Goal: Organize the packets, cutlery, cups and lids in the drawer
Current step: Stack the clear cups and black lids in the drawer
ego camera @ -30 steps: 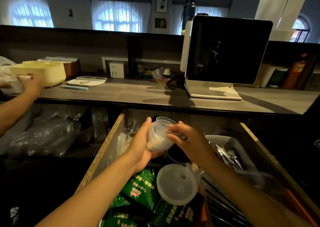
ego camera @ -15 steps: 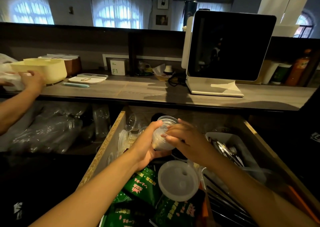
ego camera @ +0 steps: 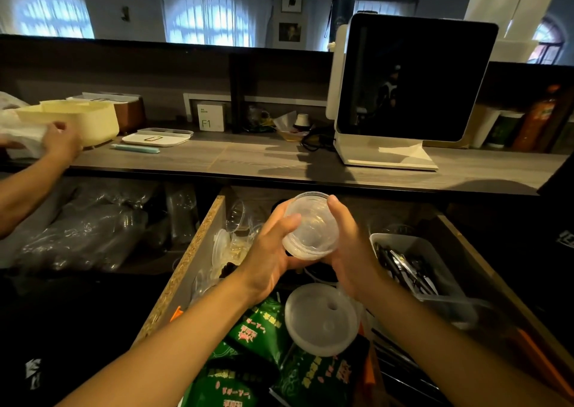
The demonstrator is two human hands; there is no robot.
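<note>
A stack of small clear plastic cups is held over the open drawer, lying sideways with its base toward me. My left hand grips it from the left and below. My right hand holds its right side, thumb up along the rim. Below them a translucent lid with a small hole rests on green packets. A grey tray of cutlery sits at the drawer's right. More clear cups and lids lie at the drawer's back left.
Above the drawer runs a wooden counter with a white-framed screen, a small scale and a cream box. Another person's hand is at that box. Bagged clear cups fill the shelf left of the drawer.
Both hands turned the cup stack, so its base now faces me, and lifted it slightly. My right hand shifted from covering the front to the right side.
</note>
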